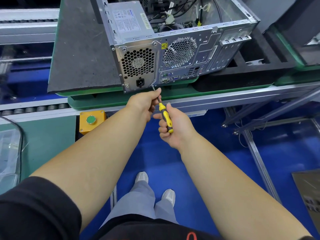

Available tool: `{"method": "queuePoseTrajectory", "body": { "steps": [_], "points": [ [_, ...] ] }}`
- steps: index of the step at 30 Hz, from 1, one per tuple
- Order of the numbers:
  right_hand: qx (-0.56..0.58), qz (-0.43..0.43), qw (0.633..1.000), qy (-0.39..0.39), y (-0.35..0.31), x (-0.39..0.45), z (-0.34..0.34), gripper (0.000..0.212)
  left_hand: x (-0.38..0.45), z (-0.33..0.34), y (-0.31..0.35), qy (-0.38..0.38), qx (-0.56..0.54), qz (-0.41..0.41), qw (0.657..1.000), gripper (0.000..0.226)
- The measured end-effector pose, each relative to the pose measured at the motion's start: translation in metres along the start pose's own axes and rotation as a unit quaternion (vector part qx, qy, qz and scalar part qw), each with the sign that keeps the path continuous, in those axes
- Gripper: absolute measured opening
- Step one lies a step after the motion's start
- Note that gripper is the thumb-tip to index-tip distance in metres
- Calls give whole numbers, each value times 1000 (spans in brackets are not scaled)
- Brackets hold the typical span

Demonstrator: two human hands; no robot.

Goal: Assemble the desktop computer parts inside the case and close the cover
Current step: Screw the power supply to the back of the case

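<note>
A grey metal computer case [173, 54], top open and cables showing, lies on a dark foam mat [81, 54] on the green counter [225, 89]; its rear panel faces the person. Below the counter edge sits a yellow box with a green push-button [91, 120]. The right hand [174, 127] wraps its fingers round the yellow-and-black screwdriver [165, 116] handle. The left hand [145, 103] pinches the shaft, whose tip meets a screw [153, 86] at the panel's lower edge.

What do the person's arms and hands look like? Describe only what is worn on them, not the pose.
Both forearms are bare from above the elbow down. The left hand and right hand wear no gloves, rings or watch that can be seen. A black fabric sleeve covers the left upper arm at the lower left corner. On the right arm, only a sliver of dark sleeve shows at the bottom edge.
</note>
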State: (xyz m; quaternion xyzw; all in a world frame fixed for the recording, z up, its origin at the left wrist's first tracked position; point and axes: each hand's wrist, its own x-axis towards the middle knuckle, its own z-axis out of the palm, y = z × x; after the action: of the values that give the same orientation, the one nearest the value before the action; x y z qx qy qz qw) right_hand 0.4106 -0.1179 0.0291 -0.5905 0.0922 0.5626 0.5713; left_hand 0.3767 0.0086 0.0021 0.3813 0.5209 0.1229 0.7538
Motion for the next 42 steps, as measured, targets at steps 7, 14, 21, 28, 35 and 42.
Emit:
{"method": "queuePoseTrajectory", "body": {
  "steps": [7, 14, 21, 28, 35, 42],
  "points": [
    [-421, -237, 857, 179, 10, 2, 2, 39, -1, 3, -2, 1, -12, 19, 1000, 23],
    [164, 61, 981, -86, -2, -1, -1, 40, -9, -5, -4, -71, -42, 48, 995, 15],
    [-294, -146, 935, 134, -4, -4, 4, 37, -7, 0, 2, -41, -27, 36, 998, 14],
    [-119, -71, 987, 87, -3, 5, 14, 44, -3, 0, 1, -18, -17, 32, 999, 23],
    [-4, -5, 1000, -1, -2, 4, 8, 41, 2, 0, 2, -13, -7, 10, 1000, 31],
    [-249, -184, 940, 143, 5, 9, 13, 41, -1, -2, 1, -32, -20, 22, 999, 23]
  ]
}}
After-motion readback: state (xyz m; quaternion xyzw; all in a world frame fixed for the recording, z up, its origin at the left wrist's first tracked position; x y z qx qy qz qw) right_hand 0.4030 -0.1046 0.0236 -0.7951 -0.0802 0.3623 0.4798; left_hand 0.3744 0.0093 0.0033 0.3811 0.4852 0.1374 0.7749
